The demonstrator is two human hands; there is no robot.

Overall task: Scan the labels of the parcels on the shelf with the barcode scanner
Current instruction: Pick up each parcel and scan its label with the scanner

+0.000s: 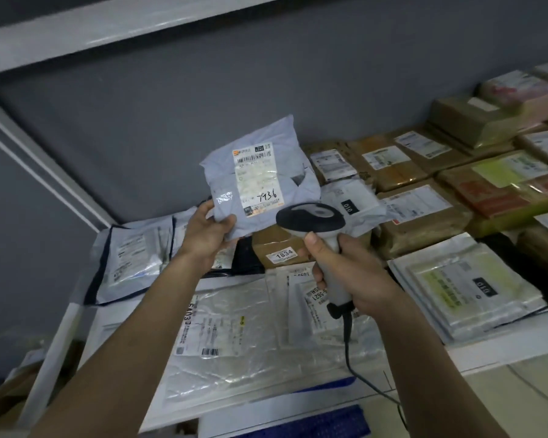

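The left hand (208,235) pinches the lower left corner of a grey mailer bag (260,172), lifted above the shelf (487,349) with its label (257,180) facing up. The bag looks light, soft and slick, so it will likely sag; a grip beside the label should keep it flat. Just right of that hand, the right hand (348,270) is clamped round the barcode scanner (312,219) handle.
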